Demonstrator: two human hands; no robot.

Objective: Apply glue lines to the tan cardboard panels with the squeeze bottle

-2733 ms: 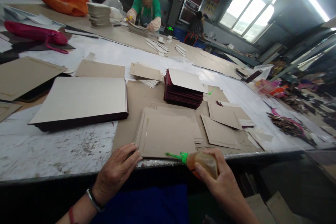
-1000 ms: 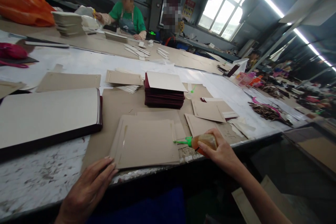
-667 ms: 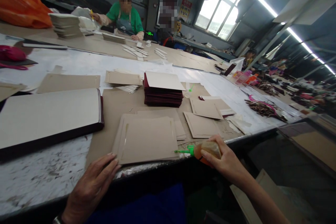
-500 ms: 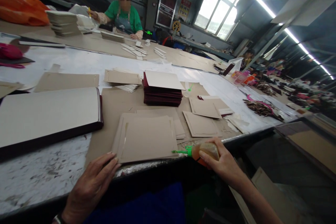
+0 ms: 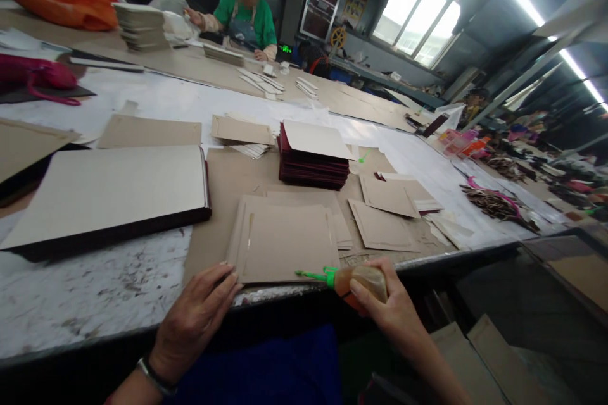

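Observation:
My right hand (image 5: 387,297) is wrapped round a squeeze glue bottle (image 5: 363,283) with a green nozzle and amber contents. Its tip lies over the front edge of the top beige cardboard sheet (image 5: 289,240), right of the middle. Shiny glue lines run down the left and right sides of that sheet, which lies on several others like it. My left hand (image 5: 199,300) rests with fingers stretched out at the sheets' near left corner, touching the edge. A bracelet circles that wrist.
Behind the sheets stands a stack of dark red pieces (image 5: 313,168) with a pale top. A large pale-topped stack (image 5: 123,177) lies left. More glued cardboard sheets (image 5: 382,228) lie right. Across the table sits a co-worker in green (image 5: 259,16). The table's front edge (image 5: 418,262) runs before me.
The bottle's tip has moved left along the sheet's front edge, from the right corner inward. My left hand stays at the near left corner. The whole view has shifted slightly.

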